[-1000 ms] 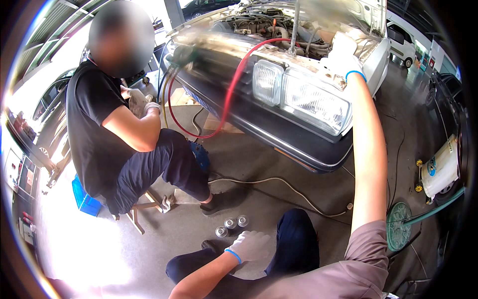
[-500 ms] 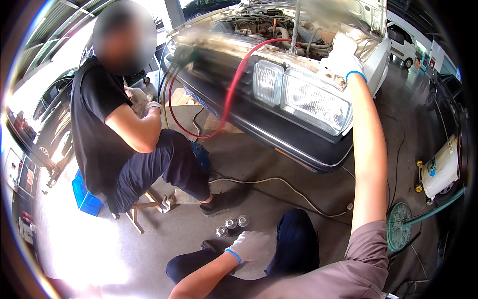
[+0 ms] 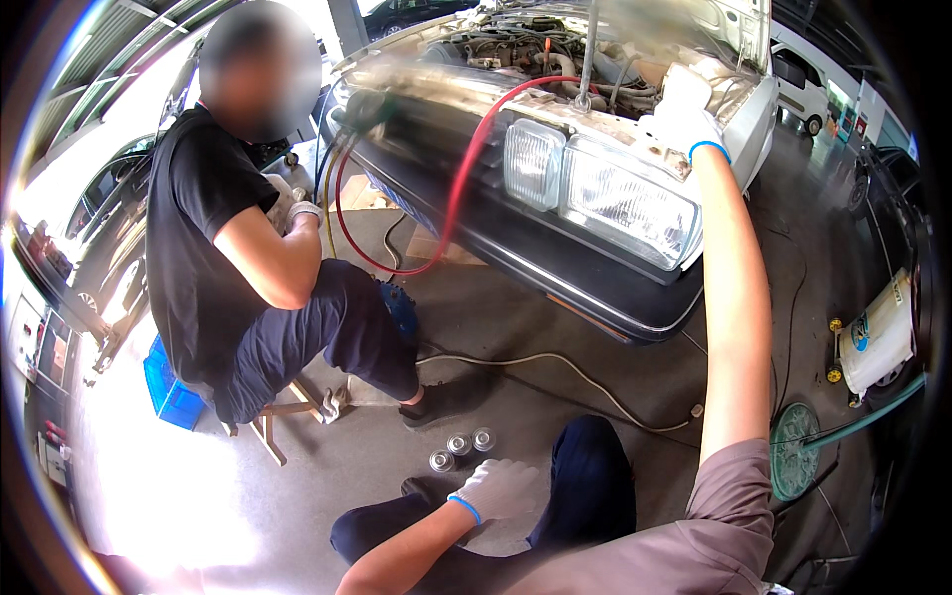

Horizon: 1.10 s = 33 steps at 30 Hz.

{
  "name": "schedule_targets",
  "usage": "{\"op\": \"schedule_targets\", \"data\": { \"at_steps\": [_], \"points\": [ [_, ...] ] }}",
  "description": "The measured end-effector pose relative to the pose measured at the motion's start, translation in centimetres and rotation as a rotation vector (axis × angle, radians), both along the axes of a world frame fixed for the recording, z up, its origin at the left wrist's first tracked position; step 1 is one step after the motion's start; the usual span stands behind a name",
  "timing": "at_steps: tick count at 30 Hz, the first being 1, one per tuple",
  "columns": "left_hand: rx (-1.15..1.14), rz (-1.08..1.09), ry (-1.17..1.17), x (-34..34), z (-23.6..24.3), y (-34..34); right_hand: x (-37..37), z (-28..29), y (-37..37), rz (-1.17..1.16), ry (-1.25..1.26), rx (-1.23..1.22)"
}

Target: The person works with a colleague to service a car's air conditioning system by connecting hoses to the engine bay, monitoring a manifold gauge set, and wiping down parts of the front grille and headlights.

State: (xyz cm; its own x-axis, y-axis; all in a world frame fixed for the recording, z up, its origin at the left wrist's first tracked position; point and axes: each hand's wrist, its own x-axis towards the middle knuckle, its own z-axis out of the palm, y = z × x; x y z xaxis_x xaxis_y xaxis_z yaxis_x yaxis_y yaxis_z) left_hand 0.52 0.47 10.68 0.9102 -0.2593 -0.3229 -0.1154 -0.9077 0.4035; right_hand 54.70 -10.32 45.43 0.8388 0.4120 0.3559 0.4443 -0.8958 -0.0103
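My right hand, in a white glove with a blue cuff, rests on the front corner of the car's engine bay, above the headlight. Its fingers lie over the body edge beside a white plastic tank; bright light washes out their detail. My left hand, gloved the same way, hangs loosely between my knees with its fingers stretched and nothing seen in it. Just beyond it, three small metal cans stand on the floor. A red hose arches from the engine down over the black bumper.
A co-worker in black sits on a wooden stool at left, gloved hands together. A blue crate is behind them. A pale cable crosses the floor. At right are a green round base and a white wheeled container.
The co-worker's head and upper body have shifted slightly to the right. Both my hands have stayed in place.
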Motion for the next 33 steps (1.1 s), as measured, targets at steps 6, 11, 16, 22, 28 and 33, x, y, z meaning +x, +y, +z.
{"op": "schedule_targets", "data": {
  "at_steps": [6,11,16,22,28,33],
  "points": [
    [-0.014,0.008,-0.010,-0.2,0.0,0.1,-1.2,0.2,0.1,0.022,-0.019,0.020],
    [-0.013,0.008,0.000,0.1,0.4,0.0,-0.6,0.3,0.0,0.018,-0.013,0.021],
    [-0.009,0.004,0.025,0.2,0.7,-0.1,-1.1,0.6,0.1,0.002,0.025,0.025],
    [-0.003,0.013,0.016,0.0,0.4,-0.1,-0.7,0.4,0.2,-0.001,0.032,0.041],
    [-0.006,0.004,-0.037,-0.3,-0.1,-0.1,-0.4,0.4,0.0,-0.015,0.040,0.031],
    [0.004,0.012,-0.014,-0.1,0.7,-0.2,0.5,0.1,0.2,-0.014,0.049,0.000]
  ]
}}
